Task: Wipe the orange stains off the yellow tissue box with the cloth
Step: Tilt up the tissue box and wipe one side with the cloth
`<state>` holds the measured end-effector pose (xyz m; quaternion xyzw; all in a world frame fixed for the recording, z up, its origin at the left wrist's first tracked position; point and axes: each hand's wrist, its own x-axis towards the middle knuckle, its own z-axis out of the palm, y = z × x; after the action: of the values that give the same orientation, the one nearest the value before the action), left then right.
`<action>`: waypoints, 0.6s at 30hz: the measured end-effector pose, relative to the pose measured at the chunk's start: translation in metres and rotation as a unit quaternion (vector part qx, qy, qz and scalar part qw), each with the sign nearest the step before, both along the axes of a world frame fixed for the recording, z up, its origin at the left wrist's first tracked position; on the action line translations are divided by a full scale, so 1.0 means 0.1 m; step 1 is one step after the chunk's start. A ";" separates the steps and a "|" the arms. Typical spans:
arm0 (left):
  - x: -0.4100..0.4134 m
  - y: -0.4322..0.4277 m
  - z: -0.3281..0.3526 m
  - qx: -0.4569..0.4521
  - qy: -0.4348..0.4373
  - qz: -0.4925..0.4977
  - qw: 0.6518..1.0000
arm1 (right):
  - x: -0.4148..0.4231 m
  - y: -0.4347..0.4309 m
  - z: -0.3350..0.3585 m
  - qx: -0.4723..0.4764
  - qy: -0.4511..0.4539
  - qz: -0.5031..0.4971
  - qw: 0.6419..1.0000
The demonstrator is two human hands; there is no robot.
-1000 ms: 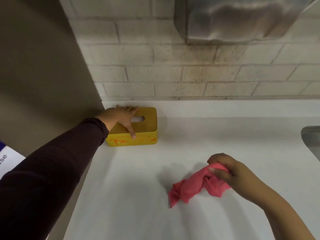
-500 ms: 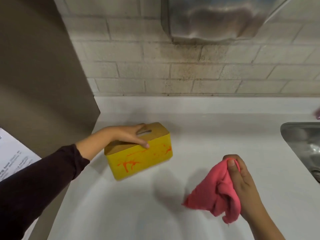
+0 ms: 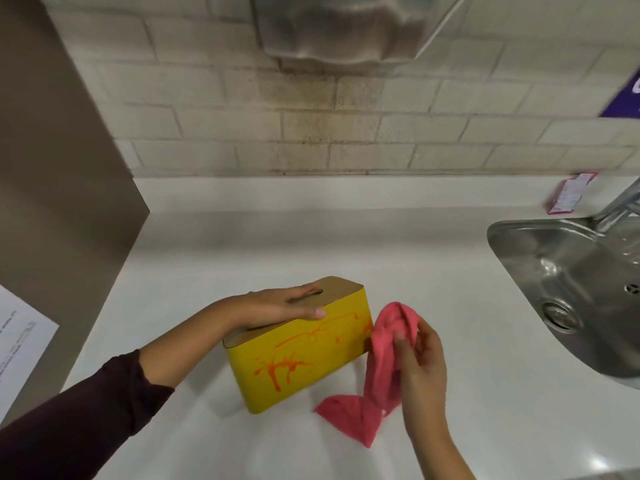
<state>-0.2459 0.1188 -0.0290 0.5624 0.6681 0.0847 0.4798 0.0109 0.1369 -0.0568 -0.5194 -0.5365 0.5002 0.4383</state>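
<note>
No text I can read.
The paper sheet (image 3: pixel 20 344) left of my left hand (image 3: pixel 277 308) carries print, too blurred.

The yellow tissue box (image 3: pixel 304 355) stands upright under my left hand (image 3: pixel 277 308), orange stains (image 3: pixel 280 368) splashed and streaked across its near side. The pink cloth (image 3: pixel 381 368), bunched in my right hand (image 3: pixel 420 358), touches the box's right end, its tail trailing below.

Single head view looks steeply down, close over the counter (image 3: pixel 311 244).
</note>
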 end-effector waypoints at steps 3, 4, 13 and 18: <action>0.02 0.01 -0.02 -0.004 -0.029 0.011 1.000 | -0.13 -0.02 -0.03 0.047 0.012 -0.015 0.999; 0.02 0.02 -0.02 -0.006 -0.037 0.016 0.999 | -0.18 -0.03 -0.04 0.074 0.008 -0.013 0.997; -0.05 0.12 0.04 -0.029 -0.046 0.039 0.998 | -0.51 0.02 -0.16 0.296 -0.148 0.074 0.941; -0.10 0.12 0.03 -0.024 -0.056 0.048 0.997 | -0.38 0.10 -0.24 0.365 -0.199 0.163 0.895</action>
<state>-0.2555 0.1309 -0.0259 0.5122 0.6681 0.1232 0.5255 -0.0266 0.1466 -0.0808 -0.3170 -0.8346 0.2192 0.3936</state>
